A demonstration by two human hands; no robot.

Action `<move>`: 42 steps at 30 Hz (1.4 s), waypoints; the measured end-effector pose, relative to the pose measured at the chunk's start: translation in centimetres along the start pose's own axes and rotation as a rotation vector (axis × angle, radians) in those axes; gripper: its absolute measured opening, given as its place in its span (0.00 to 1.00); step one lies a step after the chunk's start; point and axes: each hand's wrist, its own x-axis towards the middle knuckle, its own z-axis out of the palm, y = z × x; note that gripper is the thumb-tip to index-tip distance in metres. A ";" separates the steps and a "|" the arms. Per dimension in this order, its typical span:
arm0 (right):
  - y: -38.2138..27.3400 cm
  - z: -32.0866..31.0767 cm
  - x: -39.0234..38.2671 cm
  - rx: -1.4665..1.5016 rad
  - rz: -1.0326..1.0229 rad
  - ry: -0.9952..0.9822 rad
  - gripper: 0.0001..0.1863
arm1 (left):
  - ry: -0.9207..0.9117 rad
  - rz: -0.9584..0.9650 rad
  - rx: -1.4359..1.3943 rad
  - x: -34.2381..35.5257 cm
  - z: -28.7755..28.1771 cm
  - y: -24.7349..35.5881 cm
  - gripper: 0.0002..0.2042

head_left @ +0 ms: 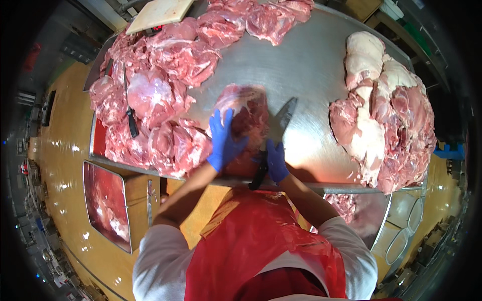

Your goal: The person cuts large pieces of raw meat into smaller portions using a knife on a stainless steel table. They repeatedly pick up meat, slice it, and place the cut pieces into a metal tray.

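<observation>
A reddish cut of raw meat lies on the metal table in front of me. My left hand, in a blue glove, rests on the meat's left side with its fingers spread. To the right of the meat, my right hand, also gloved in blue, is closed around a knife with a broad blade and a black handle. The blade points away and to the right, close to the table surface; the handle's end sticks out toward me. Some of the right fingers are hidden.
Many raw meat pieces cover the table's left side, with a dark-handled tool lying on them. Paler, fat-covered pieces are heaped at the right. A cutting board stands far left. Metal bins holding meat sit below the near edge.
</observation>
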 end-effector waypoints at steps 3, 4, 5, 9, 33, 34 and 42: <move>-2.2 2.8 2.9 -0.059 -0.106 -0.060 0.15 | 0.117 -0.187 0.046 0.9 1.9 0.1 0.55; -6.0 5.7 2.6 0.015 -0.085 -0.181 0.15 | 0.138 -0.214 0.020 2.3 1.9 -0.8 0.56; -4.8 3.9 7.8 -0.119 -0.258 0.014 0.18 | 0.197 -0.120 0.004 5.2 2.9 -0.5 0.56; -10.6 4.5 14.8 -0.130 -0.471 0.189 0.19 | 0.164 -0.059 -0.025 16.3 3.6 -3.6 0.46; -25.7 -40.5 2.5 -0.475 -0.685 0.644 0.23 | -0.727 0.098 -0.672 23.4 37.7 23.3 0.28; -26.0 -41.4 2.3 -0.386 -0.651 0.588 0.22 | -0.757 0.066 -0.766 22.7 37.9 23.1 0.25; -24.8 -41.0 -0.2 -0.125 -0.504 0.481 0.19 | -0.722 0.181 -0.790 10.8 33.3 22.8 0.11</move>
